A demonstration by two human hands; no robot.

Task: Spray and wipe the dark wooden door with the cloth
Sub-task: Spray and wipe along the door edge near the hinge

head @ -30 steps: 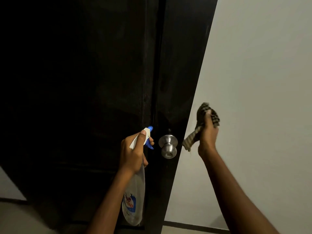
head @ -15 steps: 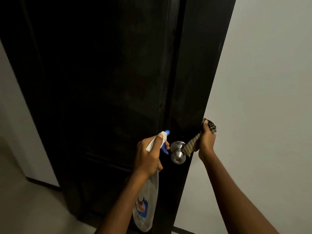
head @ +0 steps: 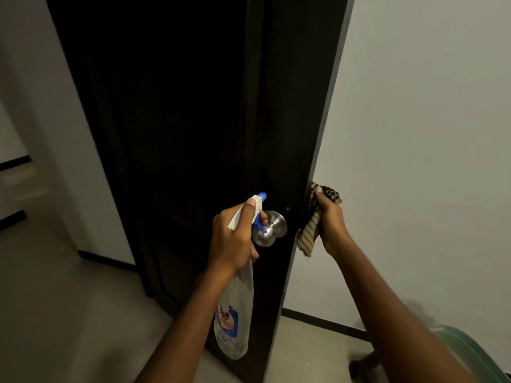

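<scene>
The dark wooden door (head: 193,120) fills the middle of the view, with a round steel knob (head: 272,229) near its right edge. My left hand (head: 235,239) grips the neck of a clear spray bottle (head: 235,310) with a white and blue trigger head, its nozzle pointing at the door just above the knob. My right hand (head: 330,219) grips a checked cloth (head: 311,233) and holds it against the door's right edge, level with the knob. One end of the cloth hangs loose below my fist.
A pale wall (head: 414,134) runs along the right of the door, with a dark skirting strip (head: 326,324) at floor level. A green object (head: 470,352) sits at the bottom right corner. Light floor (head: 69,313) spreads to the left, beside another wall (head: 55,106).
The view has swung left and down, showing more floor and left wall. My right hand has brought the cloth from the wall side onto the door's edge. The bottle stays near the knob.
</scene>
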